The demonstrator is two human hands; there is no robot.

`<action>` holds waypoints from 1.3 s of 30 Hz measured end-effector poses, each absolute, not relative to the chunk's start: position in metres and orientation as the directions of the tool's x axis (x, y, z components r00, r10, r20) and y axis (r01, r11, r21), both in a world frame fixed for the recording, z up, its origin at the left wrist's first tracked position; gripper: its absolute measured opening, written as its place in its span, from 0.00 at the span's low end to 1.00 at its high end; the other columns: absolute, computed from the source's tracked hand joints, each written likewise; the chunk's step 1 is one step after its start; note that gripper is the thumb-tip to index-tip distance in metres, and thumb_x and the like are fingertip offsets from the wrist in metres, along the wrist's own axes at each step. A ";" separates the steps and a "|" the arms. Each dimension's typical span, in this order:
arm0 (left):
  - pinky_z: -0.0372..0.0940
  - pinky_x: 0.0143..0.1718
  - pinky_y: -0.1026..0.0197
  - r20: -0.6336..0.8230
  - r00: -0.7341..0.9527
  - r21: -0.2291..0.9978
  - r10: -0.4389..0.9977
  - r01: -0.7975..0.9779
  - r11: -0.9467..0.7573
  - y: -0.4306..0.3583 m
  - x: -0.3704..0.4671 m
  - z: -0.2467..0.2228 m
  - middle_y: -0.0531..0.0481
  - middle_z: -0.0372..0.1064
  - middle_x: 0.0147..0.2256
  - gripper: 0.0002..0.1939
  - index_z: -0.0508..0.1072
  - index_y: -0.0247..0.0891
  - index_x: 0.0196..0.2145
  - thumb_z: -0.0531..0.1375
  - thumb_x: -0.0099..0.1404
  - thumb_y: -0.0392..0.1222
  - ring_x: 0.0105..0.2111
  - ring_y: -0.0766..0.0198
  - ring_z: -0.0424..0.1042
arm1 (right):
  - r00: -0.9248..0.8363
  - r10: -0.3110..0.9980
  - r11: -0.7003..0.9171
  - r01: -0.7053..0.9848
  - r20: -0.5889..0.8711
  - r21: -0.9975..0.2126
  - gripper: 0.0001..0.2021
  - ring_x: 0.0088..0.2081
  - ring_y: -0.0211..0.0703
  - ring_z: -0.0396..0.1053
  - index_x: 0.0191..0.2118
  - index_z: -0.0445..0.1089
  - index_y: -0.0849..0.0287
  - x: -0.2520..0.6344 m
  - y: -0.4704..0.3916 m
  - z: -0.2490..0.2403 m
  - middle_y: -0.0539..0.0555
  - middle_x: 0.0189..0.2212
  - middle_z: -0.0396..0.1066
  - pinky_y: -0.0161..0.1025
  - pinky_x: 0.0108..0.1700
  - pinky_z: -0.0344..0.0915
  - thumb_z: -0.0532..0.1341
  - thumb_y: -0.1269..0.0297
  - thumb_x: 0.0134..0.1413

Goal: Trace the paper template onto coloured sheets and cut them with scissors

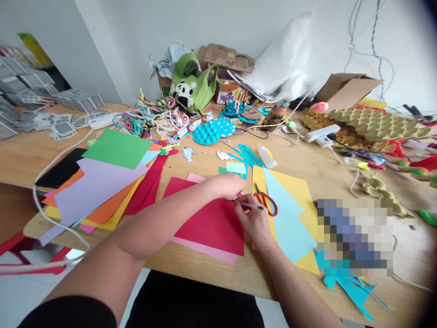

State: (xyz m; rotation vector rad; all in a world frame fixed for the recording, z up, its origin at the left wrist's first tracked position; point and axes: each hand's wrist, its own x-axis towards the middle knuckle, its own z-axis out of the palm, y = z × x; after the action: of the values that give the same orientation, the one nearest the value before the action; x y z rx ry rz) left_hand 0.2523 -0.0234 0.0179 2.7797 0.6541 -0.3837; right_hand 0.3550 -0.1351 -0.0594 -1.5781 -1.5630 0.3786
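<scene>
Currently, the right hand [253,221] is gripping a pen [251,206] between bent fingers. Just beyond, the left hand [230,185] is hiding its fingertips; its grip cannot be told. Red paper [208,223] is lying beneath; scissors [261,196] are lying just right of the right hand.

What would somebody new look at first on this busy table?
Probably the big crimson-red rectangular paper sheet, front and centre, with the right hand holding a slim pale pen near its upper right corner. Next, maybe the bright green paper sheet on top of the left-hand pile, or the green panda-faced bag at the back.
</scene>
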 end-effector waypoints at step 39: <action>0.55 0.25 0.62 -0.169 0.926 0.367 0.338 0.377 -0.850 -0.012 0.242 -0.016 0.48 0.69 0.22 0.07 0.73 0.36 0.21 0.58 0.53 0.29 0.24 0.61 0.68 | 0.193 0.931 0.120 0.641 0.310 -0.758 0.05 0.22 0.38 0.65 0.28 0.63 0.56 0.355 -0.139 -0.055 0.49 0.21 0.68 0.35 0.24 0.60 0.57 0.63 0.52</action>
State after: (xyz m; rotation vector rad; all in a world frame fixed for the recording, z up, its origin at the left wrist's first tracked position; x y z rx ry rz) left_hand 0.2420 -0.0122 -0.0158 2.6842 0.5198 -0.1372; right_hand 0.3545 -0.1390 -0.0549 -1.6006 -1.5280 0.4206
